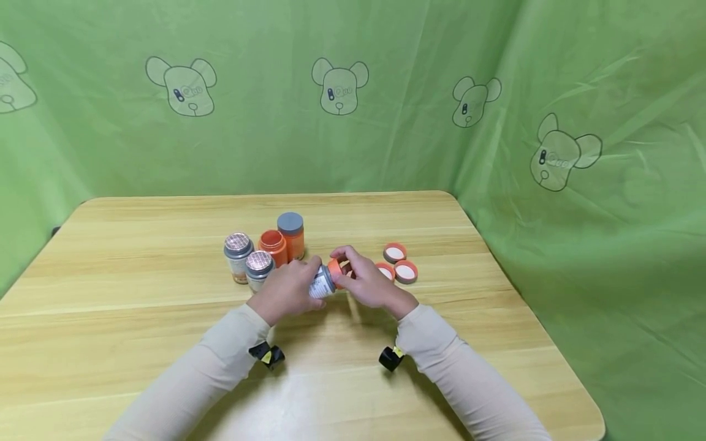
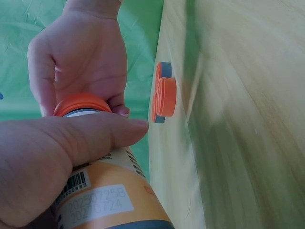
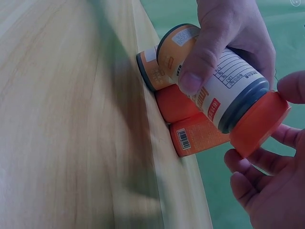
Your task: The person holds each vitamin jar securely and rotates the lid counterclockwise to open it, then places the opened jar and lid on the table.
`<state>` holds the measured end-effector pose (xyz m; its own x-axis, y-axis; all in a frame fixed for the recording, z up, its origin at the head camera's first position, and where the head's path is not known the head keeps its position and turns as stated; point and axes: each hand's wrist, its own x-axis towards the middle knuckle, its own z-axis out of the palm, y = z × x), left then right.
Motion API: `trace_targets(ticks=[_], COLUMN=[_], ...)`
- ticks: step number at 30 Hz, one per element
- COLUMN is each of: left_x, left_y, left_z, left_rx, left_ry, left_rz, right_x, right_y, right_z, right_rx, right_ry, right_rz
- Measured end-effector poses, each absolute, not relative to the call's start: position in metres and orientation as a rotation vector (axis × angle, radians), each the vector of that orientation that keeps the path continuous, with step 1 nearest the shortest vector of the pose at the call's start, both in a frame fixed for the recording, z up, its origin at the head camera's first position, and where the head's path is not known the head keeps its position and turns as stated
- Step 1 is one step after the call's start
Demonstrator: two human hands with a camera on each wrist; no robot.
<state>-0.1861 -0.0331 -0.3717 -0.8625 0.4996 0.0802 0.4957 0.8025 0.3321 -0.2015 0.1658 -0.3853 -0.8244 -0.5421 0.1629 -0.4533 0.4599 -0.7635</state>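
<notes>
My left hand (image 1: 289,286) grips a supplement jar (image 3: 228,76) with a white-and-orange label, tilted and held above the table. An orange cap (image 3: 259,124) sits on the jar's mouth, and the fingers and thumb of my right hand (image 1: 366,282) hold it by the rim. Left of the hands stand two grey-necked jars with foil seals, the farther jar (image 1: 238,257) and the nearer jar (image 1: 259,266). Beside them are an uncapped orange jar (image 1: 273,245) and an orange jar with a grey lid (image 1: 290,223).
Three orange-and-grey caps lie on the table just right of my right hand, white liners up: a far cap (image 1: 394,252), a right cap (image 1: 406,272) and a partly hidden cap (image 1: 385,271). Green curtains (image 1: 265,153) hang behind the wooden table (image 1: 138,245) and along its right side.
</notes>
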Motion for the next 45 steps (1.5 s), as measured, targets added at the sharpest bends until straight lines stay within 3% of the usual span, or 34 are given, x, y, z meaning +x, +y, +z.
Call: trace_targets(ticks=[45], left_x=[-0.1834], left_y=[-0.0293], left_z=[-0.3680], left_rx=[0.844], left_ry=[2.972], left_rz=[0.492], right_x=[-0.1971], right_y=[0.1664], right_z=[-0.3815], right_rx=[-0.830], right_ry=[2.611], right_rz=[-1.244])
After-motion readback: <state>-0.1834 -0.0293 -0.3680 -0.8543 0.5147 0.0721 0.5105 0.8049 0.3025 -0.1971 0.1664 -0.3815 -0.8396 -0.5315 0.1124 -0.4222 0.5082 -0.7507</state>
